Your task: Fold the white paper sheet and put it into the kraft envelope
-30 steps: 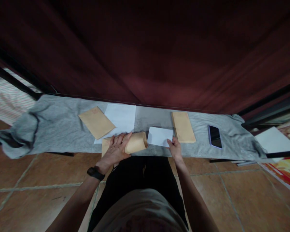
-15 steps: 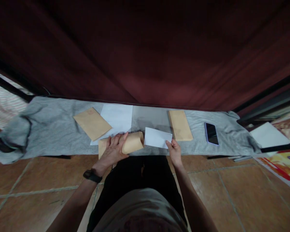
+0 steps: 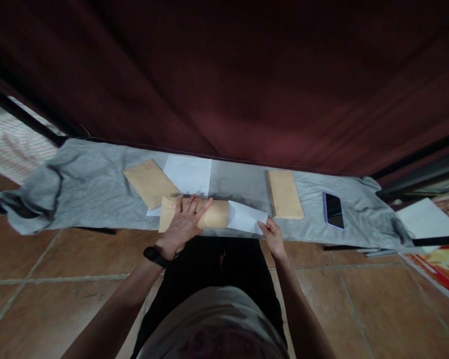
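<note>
A brown envelope (image 3: 217, 213) lies lengthwise at the front edge of the cloth-covered surface. My left hand (image 3: 185, 219) rests on it with fingers spread flat. In my right hand (image 3: 272, 233) the right end of a folded white sheet of paper (image 3: 246, 217) is pinched between thumb and fingers. The paper's left end meets the right, open end of the envelope and appears to be partly inside; how deep it reaches is hidden. Behind my left hand, another brown envelope (image 3: 150, 182) lies slanted over a larger white sheet (image 3: 190, 174).
To the right of my right hand sits a stack of brown envelopes (image 3: 285, 194). A phone (image 3: 334, 210) lies farther right on the grey cloth (image 3: 104, 184). A dark red curtain (image 3: 224, 89) hangs along the back edge. Tiled floor (image 3: 74, 259) shows in front.
The folded paper has gone from outside the envelope's mouth to partly within it. The envelope, bulged open before, now lies flatter under my left hand, whose fingers are more spread.
</note>
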